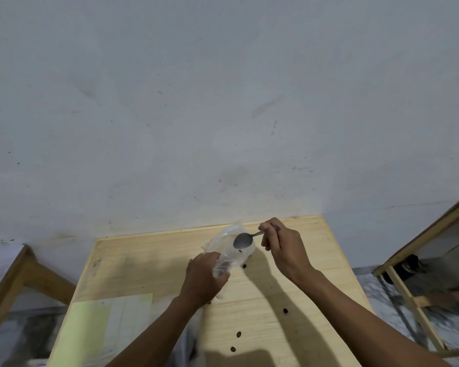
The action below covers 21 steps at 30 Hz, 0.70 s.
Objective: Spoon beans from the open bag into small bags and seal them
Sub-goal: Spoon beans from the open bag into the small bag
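Observation:
A small clear plastic bag [229,251] is held up over the wooden table [149,266]; my left hand [206,279] grips its lower end. My right hand [280,247] pinches the handle of a metal spoon [243,240], whose bowl lies at the bag's open mouth. A dark bean [240,251] shows inside the bag. Several loose beans lie on the table, one [244,266] just under the bag and others [285,310] nearer me. The open source bag is not clearly visible.
A pale green sheet under clear plastic [101,329] lies at the table's front left. Wooden frames stand on the left [16,282] and right [414,260] of the table. A grey wall [223,102] rises behind the table.

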Each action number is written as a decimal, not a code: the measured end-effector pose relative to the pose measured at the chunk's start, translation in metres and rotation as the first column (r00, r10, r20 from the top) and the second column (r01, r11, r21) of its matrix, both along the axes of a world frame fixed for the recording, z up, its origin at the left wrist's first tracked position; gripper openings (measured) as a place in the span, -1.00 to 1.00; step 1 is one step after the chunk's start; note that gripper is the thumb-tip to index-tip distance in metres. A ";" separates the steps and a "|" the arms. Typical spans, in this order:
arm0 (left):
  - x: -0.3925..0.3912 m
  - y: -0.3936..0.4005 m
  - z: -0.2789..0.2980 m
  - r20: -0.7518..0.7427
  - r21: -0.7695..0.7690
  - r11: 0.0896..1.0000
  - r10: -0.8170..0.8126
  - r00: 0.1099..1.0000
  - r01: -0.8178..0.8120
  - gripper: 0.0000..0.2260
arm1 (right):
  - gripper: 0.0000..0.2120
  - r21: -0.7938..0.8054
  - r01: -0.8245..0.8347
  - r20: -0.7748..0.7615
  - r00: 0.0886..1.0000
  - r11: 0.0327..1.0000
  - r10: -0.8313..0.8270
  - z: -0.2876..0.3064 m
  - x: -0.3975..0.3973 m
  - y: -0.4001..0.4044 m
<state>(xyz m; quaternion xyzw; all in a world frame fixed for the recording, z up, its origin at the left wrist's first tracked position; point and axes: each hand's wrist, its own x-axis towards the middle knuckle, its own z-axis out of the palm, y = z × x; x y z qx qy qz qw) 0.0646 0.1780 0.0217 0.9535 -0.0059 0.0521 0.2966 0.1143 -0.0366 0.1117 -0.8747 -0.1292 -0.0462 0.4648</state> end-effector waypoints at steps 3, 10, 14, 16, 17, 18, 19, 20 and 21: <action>-0.004 0.004 0.000 -0.057 0.003 0.999 0.039 0.998 -0.039 -0.75 | -0.65 0.270 0.231 -0.078 0.973 0.935 -0.217 0.003 0.006 -0.006; -0.030 0.018 0.004 0.018 -0.102 0.987 0.124 0.992 -0.122 -0.62 | -0.51 0.286 0.587 -0.626 0.713 0.757 -0.316 -0.076 -0.011 -0.059; -0.041 0.017 0.012 0.007 -0.200 0.969 0.147 0.989 -0.143 -0.63 | -0.57 0.263 0.571 -0.734 0.642 0.778 -0.223 -0.092 -0.035 -0.063; -0.043 0.015 0.014 -0.025 -0.232 0.961 0.148 0.989 -0.150 -0.64 | -0.60 0.331 0.590 -0.772 0.618 0.736 -0.148 -0.085 -0.040 -0.060; -0.043 0.014 0.016 -0.039 -0.252 0.956 0.146 0.988 -0.151 -0.66 | -0.62 0.356 0.603 -0.790 0.602 0.714 -0.114 -0.083 -0.042 -0.060; -0.043 0.013 0.017 -0.053 -0.268 0.952 0.140 0.989 -0.150 -0.69 | -0.62 0.369 0.612 -0.803 0.589 0.699 -0.091 -0.083 -0.042 -0.060; -0.044 0.012 0.018 -0.060 -0.276 0.950 0.135 0.989 -0.146 -0.70 | -0.62 0.353 0.614 -0.819 0.568 0.706 -0.085 -0.083 -0.042 -0.060; -0.044 0.011 0.020 -0.060 -0.280 0.950 0.129 0.990 -0.141 -0.71 | -0.59 0.310 0.612 -0.836 0.540 0.728 -0.098 -0.086 -0.042 -0.061; -0.044 0.010 0.021 -0.056 -0.284 0.949 0.124 0.991 -0.135 -0.71 | -0.55 0.263 0.616 -0.851 0.510 0.743 -0.122 -0.090 -0.041 -0.061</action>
